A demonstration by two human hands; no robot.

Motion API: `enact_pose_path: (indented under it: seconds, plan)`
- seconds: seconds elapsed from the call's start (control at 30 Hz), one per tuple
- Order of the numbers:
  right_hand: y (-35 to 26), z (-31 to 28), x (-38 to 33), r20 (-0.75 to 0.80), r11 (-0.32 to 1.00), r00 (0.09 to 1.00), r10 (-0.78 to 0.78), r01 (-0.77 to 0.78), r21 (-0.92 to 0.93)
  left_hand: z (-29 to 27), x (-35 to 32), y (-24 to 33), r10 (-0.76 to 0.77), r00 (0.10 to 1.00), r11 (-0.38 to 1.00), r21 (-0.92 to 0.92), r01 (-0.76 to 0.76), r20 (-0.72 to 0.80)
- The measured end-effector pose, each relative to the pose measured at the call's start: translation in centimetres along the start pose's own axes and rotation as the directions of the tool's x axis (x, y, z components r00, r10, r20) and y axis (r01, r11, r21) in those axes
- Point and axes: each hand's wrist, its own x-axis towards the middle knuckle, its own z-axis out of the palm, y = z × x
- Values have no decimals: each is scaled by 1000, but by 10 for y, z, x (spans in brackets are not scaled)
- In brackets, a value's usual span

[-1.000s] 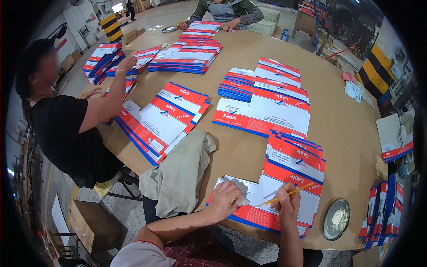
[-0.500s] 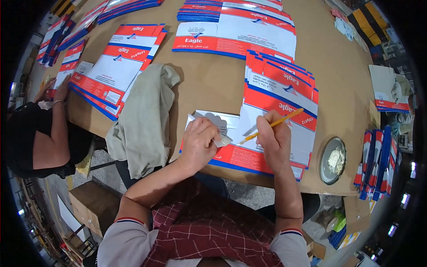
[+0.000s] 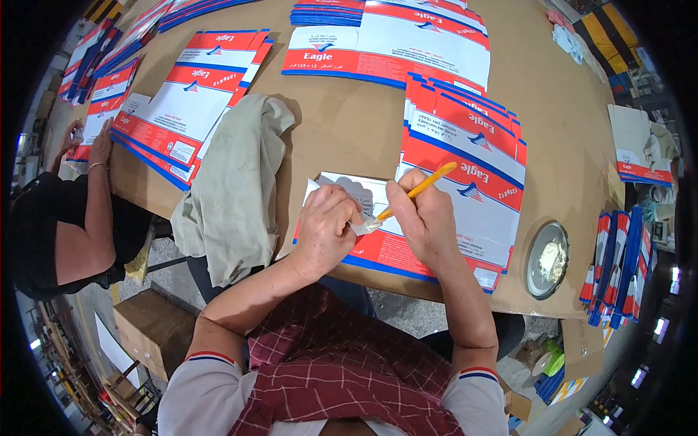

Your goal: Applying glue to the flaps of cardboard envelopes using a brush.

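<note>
In my right hand (image 3: 425, 214) is a slim yellow stick (image 3: 434, 179), pinched and slanting down to the left. Whether its lower end is a brush or a plain point is too small to tell. That end meets a small crumpled white piece (image 3: 367, 224), paper or cloth, in the closed fingers of my left hand (image 3: 329, 221). Beneath both hands lies a flat red, white and blue printed carton (image 3: 378, 256), partly covered by my left hand. A stack of similar flat cartons (image 3: 480, 156) fans out beyond my right hand.
A round dish (image 3: 538, 280) of pale paste sits at the table's right edge. More carton stacks (image 3: 429, 43) lie at the far side. Left of my arm, a grey-green cloth (image 3: 240, 182) drapes over the edge. At far left, another person's hands (image 3: 100, 149) rest at cartons.
My right hand has moved left and slightly up, bringing the stick's lower end onto the white piece. The stick is held more steeply. My left hand has barely moved.
</note>
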Motion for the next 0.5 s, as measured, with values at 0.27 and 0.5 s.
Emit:
enact_pose_path:
  seconds: [0.27,0.5]
  plan:
    - [3,1,7,70,998,997,-30,34,-58,1,2,-2,8,1000,1000,15,-8,-1]
    - [4,3,10,82,996,996,-41,47,-74,1,1,-2,6,1000,1000,22,-6,0]
